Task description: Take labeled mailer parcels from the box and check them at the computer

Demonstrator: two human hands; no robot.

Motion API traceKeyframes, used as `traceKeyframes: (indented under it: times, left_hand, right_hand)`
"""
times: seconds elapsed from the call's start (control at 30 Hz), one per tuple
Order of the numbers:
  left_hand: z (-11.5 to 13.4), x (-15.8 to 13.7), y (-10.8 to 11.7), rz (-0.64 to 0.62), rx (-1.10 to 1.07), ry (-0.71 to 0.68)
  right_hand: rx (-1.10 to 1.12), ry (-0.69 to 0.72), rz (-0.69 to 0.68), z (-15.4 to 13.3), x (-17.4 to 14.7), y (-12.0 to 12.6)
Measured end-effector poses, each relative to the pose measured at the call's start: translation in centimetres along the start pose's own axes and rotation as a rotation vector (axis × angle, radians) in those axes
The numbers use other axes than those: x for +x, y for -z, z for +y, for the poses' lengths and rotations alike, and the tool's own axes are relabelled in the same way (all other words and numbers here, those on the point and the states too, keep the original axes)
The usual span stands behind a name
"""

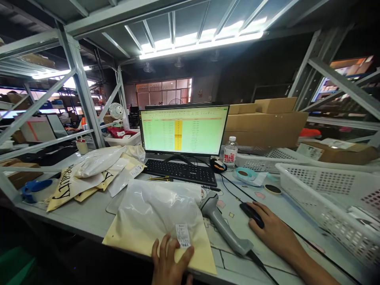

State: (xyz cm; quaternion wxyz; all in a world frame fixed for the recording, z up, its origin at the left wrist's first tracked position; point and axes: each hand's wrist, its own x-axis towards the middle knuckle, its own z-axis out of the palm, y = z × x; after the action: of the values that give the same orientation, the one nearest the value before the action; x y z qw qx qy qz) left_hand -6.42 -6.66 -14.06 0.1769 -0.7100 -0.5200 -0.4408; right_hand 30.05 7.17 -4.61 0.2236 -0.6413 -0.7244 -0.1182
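Note:
A white and pale yellow mailing bag [160, 213] lies at the desk's front edge. My left hand [170, 259] rests on its lower part, fingers spread, beside a small printed barcode label [182, 235]. Farther right, my right hand [274, 229] is wrapped over a black computer mouse [252, 214]. Between the two hands lies a grey barcode scanner [227, 229], its head touching or close to the bag's right side. Behind the bag are a black keyboard [181, 172] and a monitor [184, 130] showing a green spreadsheet with a yellow column.
More mailing bags [97, 170] are piled on the left, near a blue tape roll [37, 190]. A water bottle [230, 154] stands right of the monitor, by a light blue tape roll [245, 174]. White plastic baskets [320, 198] and cardboard boxes [264, 124] occupy the right.

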Motion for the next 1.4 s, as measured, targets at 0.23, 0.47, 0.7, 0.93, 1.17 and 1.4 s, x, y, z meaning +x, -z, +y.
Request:
traceKeyframes:
  times: [0.23,0.47,0.7,0.93,1.17,1.4]
  left_hand:
    - [0.21,0.01,0.13,-0.011,-0.041,0.033]
    - [0.33,0.14,0.63,-0.018,-0.083,0.037]
    - [0.39,0.13,0.84,-0.04,-0.025,0.023]
    - [0.53,0.48,0.49,-0.003,-0.061,0.068]
    - [0.67,0.58,0.49,-0.017,-0.031,0.077]
    - [0.41,0.52,0.41,-0.007,0.005,0.037]
  right_hand:
    - [0.004,0.026,-0.008,-0.2,-0.36,0.37]
    - [0.004,-0.009,-0.038,-0.41,-0.51,0.66]
    - [-0.008,0.018,-0.018,-0.19,-0.44,0.29]
    - [-0.003,0.02,0.006,0.14,-0.29,-0.1]
    - [0.025,0.018,0.021,0.03,-0.33,-0.11]
    - [0.016,-0.002,-0.018,-0.28,-0.43,0.46]
